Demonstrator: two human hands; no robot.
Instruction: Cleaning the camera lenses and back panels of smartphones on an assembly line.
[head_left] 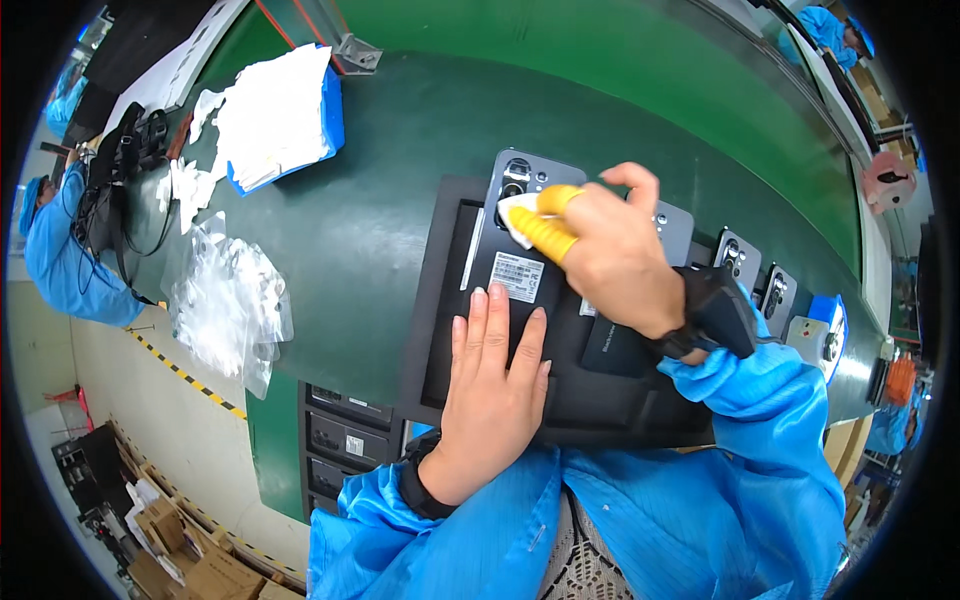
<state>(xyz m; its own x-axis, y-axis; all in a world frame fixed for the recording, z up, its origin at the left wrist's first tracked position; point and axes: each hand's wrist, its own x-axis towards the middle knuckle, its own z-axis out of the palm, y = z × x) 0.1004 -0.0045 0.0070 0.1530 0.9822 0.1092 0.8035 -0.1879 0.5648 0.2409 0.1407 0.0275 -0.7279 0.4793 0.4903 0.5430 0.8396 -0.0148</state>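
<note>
A grey-blue smartphone (553, 178) lies back side up in a black foam tray (425, 300), its lens block toward the far end. My right hand (620, 250), with yellow finger cots on two fingers, pinches a small white wiping cloth (517, 216) against the phone beside its lenses. Flat on the phone's lower part rests my left hand (493, 390), fingers stretched out just below a white label (517, 276). Partly hidden under my right hand and forearm is a second phone (676, 232) in the same tray.
More phones (738, 256) stand along the right. At the back left, a blue bin (333, 110) holds a stack of white cloths (272, 115). A heap of clear plastic bags (228, 305) lies at the left table edge. Below are stacked black trays (345, 440). Co-workers in blue sit beyond the table.
</note>
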